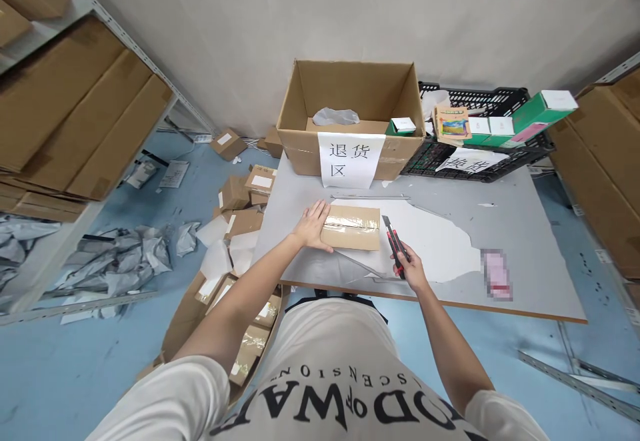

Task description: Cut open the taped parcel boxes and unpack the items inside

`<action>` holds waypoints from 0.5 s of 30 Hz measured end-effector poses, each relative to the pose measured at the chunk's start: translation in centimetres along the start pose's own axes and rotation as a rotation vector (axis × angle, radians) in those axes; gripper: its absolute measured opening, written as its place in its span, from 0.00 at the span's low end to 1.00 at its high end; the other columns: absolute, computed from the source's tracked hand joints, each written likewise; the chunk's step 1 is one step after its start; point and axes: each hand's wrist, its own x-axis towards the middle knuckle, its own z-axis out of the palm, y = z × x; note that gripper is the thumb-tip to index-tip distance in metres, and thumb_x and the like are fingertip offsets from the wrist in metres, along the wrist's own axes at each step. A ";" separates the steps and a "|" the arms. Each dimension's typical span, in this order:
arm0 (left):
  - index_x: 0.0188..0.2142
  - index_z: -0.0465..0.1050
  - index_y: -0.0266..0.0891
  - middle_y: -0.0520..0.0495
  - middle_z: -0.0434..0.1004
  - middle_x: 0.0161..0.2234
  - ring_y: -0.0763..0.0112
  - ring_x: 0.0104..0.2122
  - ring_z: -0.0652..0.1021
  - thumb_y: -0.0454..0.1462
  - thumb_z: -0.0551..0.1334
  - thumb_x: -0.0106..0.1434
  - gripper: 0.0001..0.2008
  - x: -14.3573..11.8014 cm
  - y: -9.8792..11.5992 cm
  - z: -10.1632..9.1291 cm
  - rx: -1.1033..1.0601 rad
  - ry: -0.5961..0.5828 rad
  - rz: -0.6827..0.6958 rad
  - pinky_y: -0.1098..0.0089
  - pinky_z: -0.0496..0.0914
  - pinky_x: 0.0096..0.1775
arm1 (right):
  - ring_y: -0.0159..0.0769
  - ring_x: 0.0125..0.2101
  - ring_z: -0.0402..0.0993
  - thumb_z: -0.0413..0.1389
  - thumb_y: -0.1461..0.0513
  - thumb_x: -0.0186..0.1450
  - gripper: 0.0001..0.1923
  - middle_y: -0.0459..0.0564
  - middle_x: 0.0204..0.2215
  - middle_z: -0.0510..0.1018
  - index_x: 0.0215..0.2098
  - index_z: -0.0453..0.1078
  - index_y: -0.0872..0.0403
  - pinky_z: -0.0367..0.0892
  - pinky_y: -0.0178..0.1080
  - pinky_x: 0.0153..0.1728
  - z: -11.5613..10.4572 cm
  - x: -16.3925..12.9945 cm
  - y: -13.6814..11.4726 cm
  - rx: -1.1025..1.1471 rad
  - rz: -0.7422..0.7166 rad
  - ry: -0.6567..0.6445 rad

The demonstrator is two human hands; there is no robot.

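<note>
A small taped cardboard parcel (353,227) lies flat on the grey table (525,254), near its front edge. My left hand (313,225) rests on the parcel's left end, fingers spread over it. My right hand (410,269) grips a red and black utility knife (394,242), its blade end pointing up towards the parcel's right edge and close to it. Whether the blade touches the parcel I cannot tell.
A large open cardboard box (350,117) with a paper sign stands at the table's back. A black crate (480,141) with green and white boxes sits to its right. Small parcels (240,207) and grey mailer bags (120,261) litter the floor at left. Shelves with flattened cardboard stand on both sides.
</note>
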 end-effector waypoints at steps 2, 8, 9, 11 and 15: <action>0.67 0.36 0.29 0.27 0.37 0.66 0.37 0.64 0.41 0.66 0.62 0.36 0.69 0.0 0.0 0.0 -0.001 0.001 -0.004 0.44 0.44 0.60 | 0.27 0.14 0.65 0.59 0.44 0.55 0.40 0.45 0.28 0.74 0.61 0.56 0.52 0.62 0.34 0.13 0.0 -0.1 -0.1 -0.001 0.007 -0.017; 0.67 0.37 0.31 0.29 0.36 0.67 0.39 0.65 0.41 0.66 0.62 0.36 0.68 0.0 0.0 0.0 -0.003 0.002 -0.005 0.46 0.43 0.60 | 0.27 0.14 0.66 0.59 0.46 0.56 0.39 0.45 0.28 0.74 0.60 0.57 0.51 0.61 0.33 0.13 -0.2 0.1 -0.1 0.009 -0.001 -0.017; 0.67 0.37 0.31 0.29 0.36 0.67 0.39 0.65 0.41 0.66 0.62 0.36 0.69 0.0 -0.1 0.1 -0.003 0.005 -0.003 0.46 0.43 0.60 | 0.27 0.14 0.67 0.59 0.46 0.56 0.38 0.45 0.28 0.74 0.60 0.58 0.51 0.61 0.33 0.13 -0.2 0.1 -0.1 0.015 -0.006 -0.007; 0.67 0.36 0.29 0.28 0.36 0.67 0.40 0.65 0.41 0.67 0.62 0.36 0.69 0.1 -0.2 0.2 -0.005 0.009 0.003 0.46 0.43 0.60 | 0.27 0.14 0.67 0.58 0.46 0.57 0.37 0.45 0.28 0.74 0.60 0.58 0.51 0.61 0.33 0.13 -0.2 0.1 -0.1 0.022 -0.006 -0.004; 0.66 0.36 0.28 0.28 0.36 0.66 0.41 0.65 0.40 0.67 0.62 0.35 0.70 0.2 -0.3 0.3 -0.012 0.021 0.017 0.48 0.41 0.61 | 0.27 0.14 0.66 0.58 0.46 0.57 0.37 0.45 0.27 0.74 0.60 0.58 0.52 0.61 0.32 0.12 -0.1 0.1 0.0 0.016 0.015 -0.021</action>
